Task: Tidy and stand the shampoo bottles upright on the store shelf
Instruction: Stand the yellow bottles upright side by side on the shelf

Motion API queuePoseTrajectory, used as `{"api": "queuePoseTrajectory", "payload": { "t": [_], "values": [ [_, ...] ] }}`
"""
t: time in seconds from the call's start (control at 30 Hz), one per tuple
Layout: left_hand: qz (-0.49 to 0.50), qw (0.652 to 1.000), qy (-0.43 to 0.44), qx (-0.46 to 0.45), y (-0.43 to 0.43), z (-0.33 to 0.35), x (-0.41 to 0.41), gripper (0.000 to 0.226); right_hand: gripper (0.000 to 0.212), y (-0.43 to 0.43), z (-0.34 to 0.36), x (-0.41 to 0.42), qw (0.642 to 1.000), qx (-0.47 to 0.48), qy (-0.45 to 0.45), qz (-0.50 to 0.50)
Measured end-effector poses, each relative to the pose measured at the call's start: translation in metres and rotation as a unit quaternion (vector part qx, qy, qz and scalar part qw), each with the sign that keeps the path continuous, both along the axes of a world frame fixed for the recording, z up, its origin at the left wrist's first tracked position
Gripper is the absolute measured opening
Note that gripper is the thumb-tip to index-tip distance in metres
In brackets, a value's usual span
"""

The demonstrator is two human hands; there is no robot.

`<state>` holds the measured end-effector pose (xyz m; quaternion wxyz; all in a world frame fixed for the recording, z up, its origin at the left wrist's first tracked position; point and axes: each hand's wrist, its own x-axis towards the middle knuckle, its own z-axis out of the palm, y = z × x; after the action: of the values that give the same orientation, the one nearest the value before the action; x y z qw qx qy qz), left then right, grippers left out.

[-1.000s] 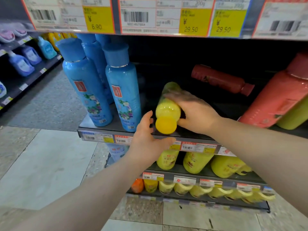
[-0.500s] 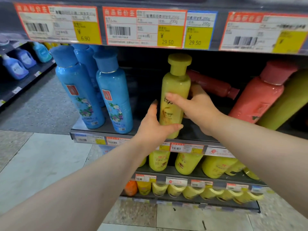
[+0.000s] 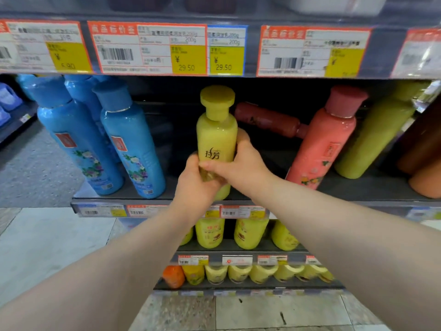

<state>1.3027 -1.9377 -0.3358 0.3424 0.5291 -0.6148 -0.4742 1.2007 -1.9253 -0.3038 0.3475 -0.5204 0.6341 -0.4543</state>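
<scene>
Both hands on the yellow bottle (image 3: 216, 137), upright on the shelf (image 3: 346, 189)

It's standing at the near edge, between the blue bottles (image 3: 133, 144) on the left and a leaning pink bottle (image 3: 322, 144) on the right. The left hand (image 3: 194, 187) has its grip curled round the bottom part, and the right hand (image 3: 243, 163) grips the middle. A dark red bottle (image 3: 267, 119) lies flat further back.

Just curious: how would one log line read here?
yellow bottle: upright on shelf | left hand: gripping it | right hand: gripping it | dark red bottle: lying behind
</scene>
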Motion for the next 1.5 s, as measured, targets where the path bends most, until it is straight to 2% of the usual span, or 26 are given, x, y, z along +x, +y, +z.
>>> {"api": "queuePoseTrajectory", "payload": {
  "t": [0.1,0.2,0.37,0.47,0.6,0.73,0.77,0.87,0.97,1.1,1.23,1.4,1.5],
  "values": [
    [0.038,0.997,0.003,-0.067,0.018,-0.002,0.007,0.051,0.082,0.02,0.007,0.004,0.998,-0.006,0.037,0.041],
    [0.044,0.991,0.019,-0.124,0.042,0.006,0.011,0.059,0.08,0.047,0.013,0.004,0.997,-0.025,0.027,0.063],
    [-0.041,0.992,0.063,-0.106,0.082,0.028,-0.013,0.049,0.057,0.1,0.033,-0.031,0.999,-0.007,-0.049,-0.003],
    [-0.097,0.991,0.041,-0.078,0.102,0.028,-0.047,0.049,0.056,0.132,0.044,-0.067,0.996,0.006,-0.079,-0.038],
    [-0.149,0.987,0.024,-0.052,0.122,0.029,-0.101,0.06,0.054,0.159,0.044,-0.118,0.993,-0.002,-0.064,-0.1],
    [-0.205,0.977,0.04,-0.038,0.131,0.032,-0.158,0.048,0.056,0.174,0.037,-0.168,0.988,-0.013,-0.031,-0.15],
    [-0.209,0.976,0.034,-0.044,0.131,0.028,-0.171,0.05,0.056,0.176,0.035,-0.179,0.987,-0.018,-0.025,-0.159],
    [-0.234,0.97,-0.029,-0.053,0.125,0.017,-0.205,0.078,0.06,0.175,0.031,-0.208,0.982,-0.031,-0.005,-0.187],
    [-0.203,0.977,-0.041,-0.058,0.112,0.006,-0.227,0.086,0.064,0.169,0.03,-0.235,0.975,-0.044,0.011,-0.217],
    [-0.133,0.99,-0.024,-0.049,0.087,0.003,-0.249,0.072,0.061,0.157,0.03,-0.264,0.974,-0.048,0.011,-0.222],
    [-0.071,0.996,-0.045,-0.04,0.055,0.003,-0.274,0.086,0.059,0.138,0.025,-0.285,0.971,-0.052,0.002,-0.235],
    [-0.09,0.989,-0.102,-0.063,0.036,0.002,-0.292,0.099,0.066,0.116,0.012,-0.301,0.972,-0.039,-0.016,-0.232],
    [-0.097,0.99,-0.086,-0.047,0.029,0.002,-0.302,0.102,0.069,0.112,0.0,-0.307,0.978,-0.011,-0.024,-0.209]
  ]
}}
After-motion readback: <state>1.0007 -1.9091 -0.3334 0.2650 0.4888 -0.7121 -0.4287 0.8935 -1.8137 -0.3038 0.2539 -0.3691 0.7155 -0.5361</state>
